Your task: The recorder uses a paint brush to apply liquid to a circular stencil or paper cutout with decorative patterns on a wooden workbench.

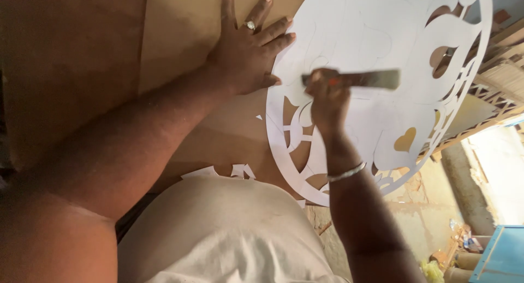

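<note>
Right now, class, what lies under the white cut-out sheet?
Brown board shows through the holes of the white cut-out sheet and around it. The left hand presses its edge; the right hand holds a tool. Elsewhere the sheet hides what lies beneath.

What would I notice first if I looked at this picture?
First you'd see the big white paper circle with hearts and curls cut out of it, lying on brown board at the upper right. The right hand holds a flat cutting tool against its middle. The left hand, wearing a ring, presses flat at the circle's left edge.
</note>
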